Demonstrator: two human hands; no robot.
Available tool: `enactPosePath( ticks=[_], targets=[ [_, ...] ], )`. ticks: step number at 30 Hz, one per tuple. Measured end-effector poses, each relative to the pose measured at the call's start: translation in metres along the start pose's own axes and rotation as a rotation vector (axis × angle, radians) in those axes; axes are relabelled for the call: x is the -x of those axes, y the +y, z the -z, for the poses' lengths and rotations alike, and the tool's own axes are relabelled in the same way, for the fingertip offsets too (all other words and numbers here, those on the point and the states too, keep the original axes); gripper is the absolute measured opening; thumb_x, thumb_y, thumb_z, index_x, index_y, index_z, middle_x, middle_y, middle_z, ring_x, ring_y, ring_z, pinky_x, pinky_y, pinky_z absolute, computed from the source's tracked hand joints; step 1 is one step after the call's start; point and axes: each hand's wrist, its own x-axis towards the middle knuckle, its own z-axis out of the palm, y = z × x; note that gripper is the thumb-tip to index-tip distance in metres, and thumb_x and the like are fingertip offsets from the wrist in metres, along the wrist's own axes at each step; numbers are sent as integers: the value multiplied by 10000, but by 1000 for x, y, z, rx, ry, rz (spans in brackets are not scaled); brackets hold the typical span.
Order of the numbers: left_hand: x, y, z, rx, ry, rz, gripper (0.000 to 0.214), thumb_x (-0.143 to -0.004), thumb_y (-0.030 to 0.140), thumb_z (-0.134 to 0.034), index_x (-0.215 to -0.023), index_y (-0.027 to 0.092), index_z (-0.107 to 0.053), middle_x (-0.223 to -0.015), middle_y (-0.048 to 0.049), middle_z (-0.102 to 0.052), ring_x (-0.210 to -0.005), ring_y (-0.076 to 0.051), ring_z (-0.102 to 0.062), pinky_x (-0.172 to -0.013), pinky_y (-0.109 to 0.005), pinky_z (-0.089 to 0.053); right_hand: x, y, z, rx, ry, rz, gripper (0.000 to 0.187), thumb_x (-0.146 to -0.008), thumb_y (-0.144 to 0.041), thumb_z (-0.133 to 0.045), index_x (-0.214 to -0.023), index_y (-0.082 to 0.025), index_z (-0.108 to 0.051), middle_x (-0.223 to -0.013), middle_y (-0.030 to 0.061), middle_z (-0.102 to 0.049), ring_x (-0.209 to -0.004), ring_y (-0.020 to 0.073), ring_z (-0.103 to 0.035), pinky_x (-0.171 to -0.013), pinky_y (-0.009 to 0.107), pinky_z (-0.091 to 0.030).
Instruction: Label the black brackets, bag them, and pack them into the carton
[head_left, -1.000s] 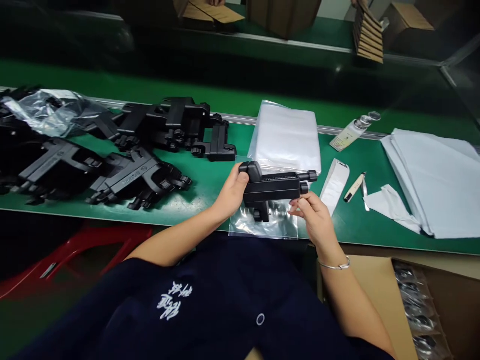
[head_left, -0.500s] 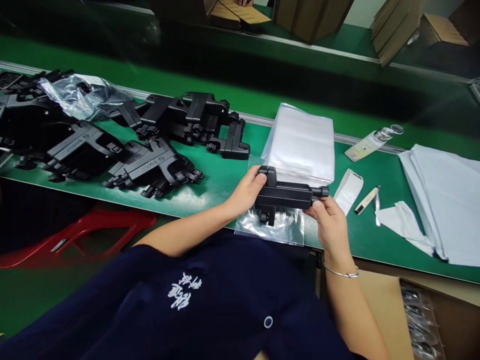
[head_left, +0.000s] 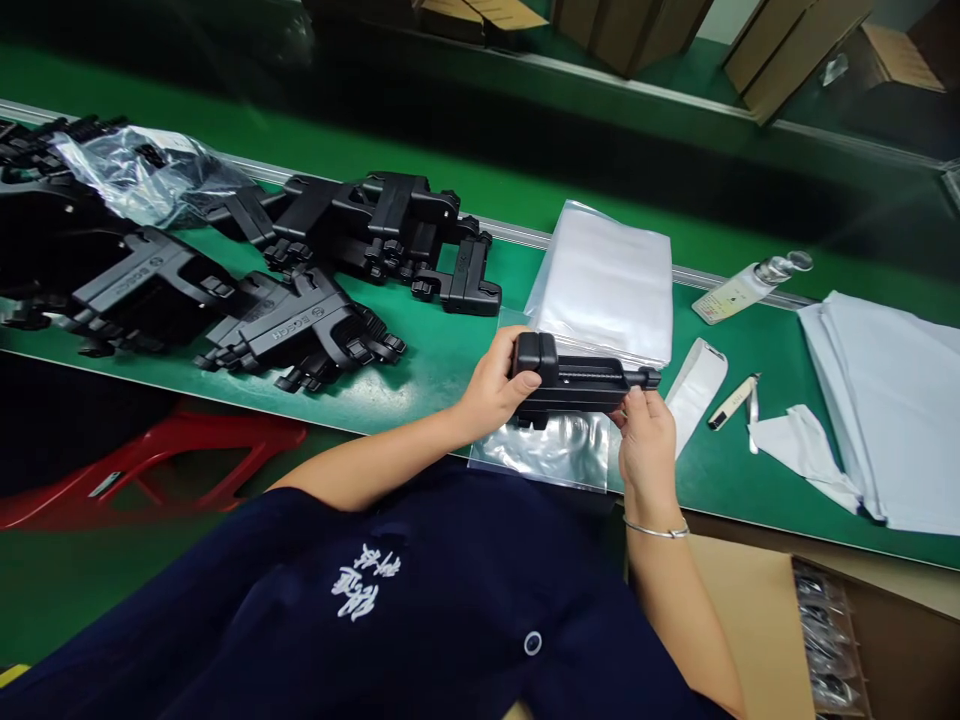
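Observation:
Between my two hands is a black plastic clamp bracket [head_left: 581, 385], held level above the bench. My left hand [head_left: 495, 388] wraps round its thick left end, thumb on the near side. The fingers of my right hand [head_left: 646, 430] pinch it at the right end, by the narrow knob. Below it lies a clear plastic bag [head_left: 555, 456] on the bench. Just behind it stands a stack of clear bags [head_left: 609, 280]. More black brackets [head_left: 300, 325] with BOSCH lettering lie to the left, and further ones [head_left: 401, 215] sit behind those.
On the right are a bottle [head_left: 750, 288], a cutter [head_left: 733, 402], a white strip [head_left: 697, 385] and white sheets [head_left: 892, 410]. A crumpled bag [head_left: 154, 175] lies far left. Below the bench are a red stool [head_left: 172, 460] and an open carton [head_left: 750, 610] with bagged parts. Cardboard boxes [head_left: 795, 50] stand beyond.
The bracket has been rolled in my hands, so its slotted, threaded side now faces up and its lower arm shows less. My right hand and forearm have moved slightly left.

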Motion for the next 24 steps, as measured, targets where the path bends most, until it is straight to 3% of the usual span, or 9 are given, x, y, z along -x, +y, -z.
enactPosePath(
  ticks=[6, 11, 14, 16, 20, 22, 24],
  targets=[
    [-5, -8, -1, 89, 87, 104, 579, -895, 737, -412, -1095, 205, -523, -1050, -72, -623, -988, -210, -594, -898, -339, -461, -4, 0, 2, -12, -53, 173, 329, -795, -464, -756, -984, -229, -625, -808, -21, -634, -738, 132, -600, -725, 272, -503],
    [-4, -2, 3, 145, 91, 31, 683, -754, 778, -604, -1123, 205, -552, -1017, -64, -648, -912, -203, -623, -811, -320, -497, -3, 1, 5, 3, -98, 227, 277, -856, -469, -696, -958, -221, -626, -773, -16, -622, -683, 131, -577, -669, 267, -488],
    [-16, -2, 5, 361, 207, 252, 624, -783, 773, -572, -1017, 196, -613, -946, -59, -685, -936, -224, -660, -808, -323, -530, 9, -4, 1, 152, -207, 344, 316, -959, -472, -548, -1153, -231, -615, -870, 26, -654, -722, 157, -605, -712, 324, -520],
    [-27, -5, 6, 525, 295, 440, 605, -812, 769, -531, -967, 192, -629, -869, -57, -704, -922, -243, -688, -781, -331, -557, 21, -6, -4, 348, -319, 509, 353, -1004, -433, -469, -1275, -241, -591, -946, 60, -672, -791, 182, -627, -765, 367, -530],
    [-39, -9, 9, 666, 392, 575, 572, -848, 736, -517, -955, 192, -655, -829, -55, -728, -912, -255, -712, -769, -334, -584, 41, -5, -14, 657, -443, 897, 305, -1011, -347, -483, -1252, -265, -650, -951, 62, -703, -823, 191, -631, -891, 419, -499],
    [-39, -9, 9, 675, 370, 603, 574, -872, 728, -486, -987, 194, -662, -850, -59, -738, -921, -257, -714, -772, -344, -591, 45, -6, -16, 668, -434, 912, 275, -999, -336, -506, -1214, -297, -673, -941, 44, -710, -793, 183, -629, -937, 436, -486],
    [-36, -7, 7, 639, 329, 620, 599, -893, 733, -440, -1037, 196, -661, -881, -68, -743, -938, -262, -712, -774, -358, -594, 45, -11, -13, 563, -353, 778, 284, -979, -371, -530, -1226, -319, -661, -1013, 52, -705, -871, 202, -643, -976, 460, -482]
  ],
)
